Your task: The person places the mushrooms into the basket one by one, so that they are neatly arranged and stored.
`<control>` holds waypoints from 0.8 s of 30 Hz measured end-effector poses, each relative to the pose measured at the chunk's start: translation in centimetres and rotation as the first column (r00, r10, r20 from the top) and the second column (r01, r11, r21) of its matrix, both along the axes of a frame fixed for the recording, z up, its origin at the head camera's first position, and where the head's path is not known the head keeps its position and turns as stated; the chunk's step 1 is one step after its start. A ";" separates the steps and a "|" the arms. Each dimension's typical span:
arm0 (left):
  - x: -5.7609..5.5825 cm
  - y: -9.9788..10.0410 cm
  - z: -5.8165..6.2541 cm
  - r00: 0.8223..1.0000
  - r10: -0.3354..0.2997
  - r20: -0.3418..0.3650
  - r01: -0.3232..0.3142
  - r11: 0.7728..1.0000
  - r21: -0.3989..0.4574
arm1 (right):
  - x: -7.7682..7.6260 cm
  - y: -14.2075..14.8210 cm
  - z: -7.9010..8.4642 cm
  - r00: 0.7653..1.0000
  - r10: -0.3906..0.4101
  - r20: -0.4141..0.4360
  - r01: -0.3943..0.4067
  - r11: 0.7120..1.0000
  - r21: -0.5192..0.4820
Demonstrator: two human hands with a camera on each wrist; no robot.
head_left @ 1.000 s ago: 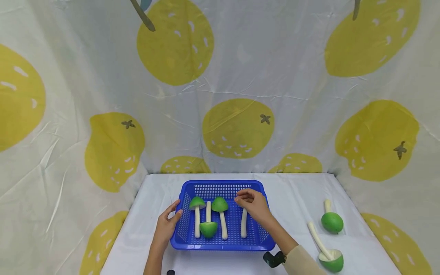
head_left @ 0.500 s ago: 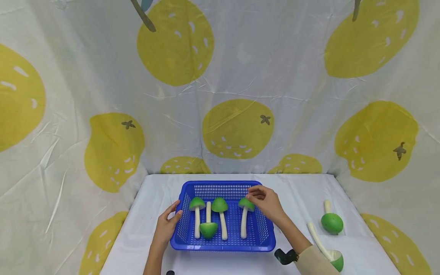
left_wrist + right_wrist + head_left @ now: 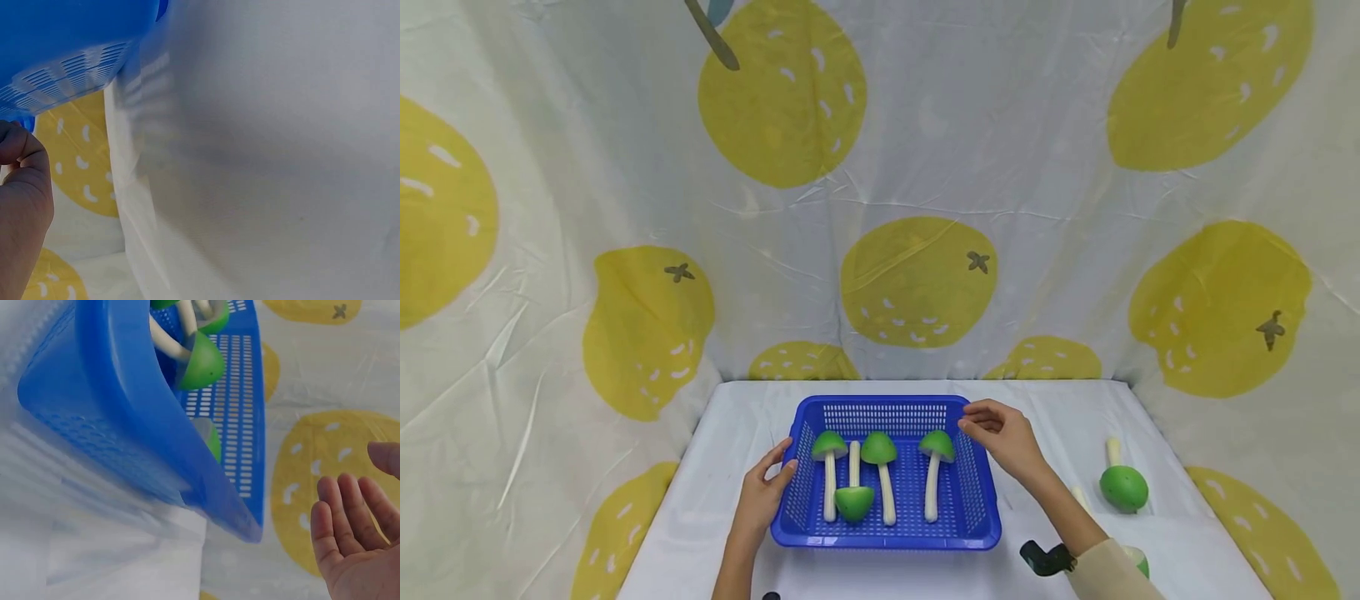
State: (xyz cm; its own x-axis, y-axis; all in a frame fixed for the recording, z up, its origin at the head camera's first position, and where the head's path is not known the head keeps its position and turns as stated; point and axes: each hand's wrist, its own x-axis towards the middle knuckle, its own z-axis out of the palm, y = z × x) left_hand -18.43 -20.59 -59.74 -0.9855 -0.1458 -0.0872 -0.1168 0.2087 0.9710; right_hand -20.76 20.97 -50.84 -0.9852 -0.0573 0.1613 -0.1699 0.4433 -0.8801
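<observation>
Right of the basket [image 3: 886, 542], a sleeve [image 3: 1111, 573] partly hides a mushroom [image 3: 1142, 563].

Inside the blue basket [image 3: 883, 542], a broad gap lay between three close-set mushrooms [image 3: 854, 503] and the rightmost mushroom [image 3: 932, 487], while raised walls [image 3: 883, 415] stood all round, the left hand [image 3: 762, 493] obstructed the left rim [image 3: 778, 517], and the right forearm [image 3: 1063, 510] partly covered an outside mushroom [image 3: 1140, 561].
</observation>
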 end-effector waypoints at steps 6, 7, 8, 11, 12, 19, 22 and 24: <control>0.1 0.1 0.0 1.000 0.001 0.006 -0.001 1.000 -0.013 | 0.1 1.4 0.2 1.000 -0.025 0.017 0.025 1.000 0.008; 0.1 0.1 0.0 1.000 0.004 0.006 -0.003 1.000 -0.015 | 0.1 1.6 0.2 0.999 -0.033 0.013 0.033 0.999 0.009; 0.1 0.1 0.0 1.000 0.005 0.005 -0.005 1.000 -0.015 | 0.1 1.9 0.3 0.999 -0.041 0.010 0.041 0.999 0.011; 0.1 0.0 0.0 1.000 0.005 0.007 -0.005 1.000 -0.014 | 0.2 2.7 0.4 0.998 -0.061 0.002 0.061 0.998 0.018; 0.1 0.0 0.1 1.000 0.004 0.008 -0.004 1.000 -0.013 | 0.2 3.0 0.4 0.998 -0.065 0.001 0.065 0.998 0.022; 0.0 -0.1 0.1 1.000 -0.005 -0.006 0.005 1.000 0.017 | 0.2 5.0 0.0 0.996 -0.085 0.005 0.085 0.996 0.035; 0.0 0.0 0.1 1.000 -0.006 -0.008 0.006 1.000 0.018 | 0.2 5.8 -0.2 0.995 -0.101 0.008 0.101 0.994 0.040; 0.0 0.0 0.2 1.000 -0.002 -0.005 0.002 1.000 0.005 | 0.4 6.2 -0.2 0.994 -0.111 0.012 0.111 0.993 0.039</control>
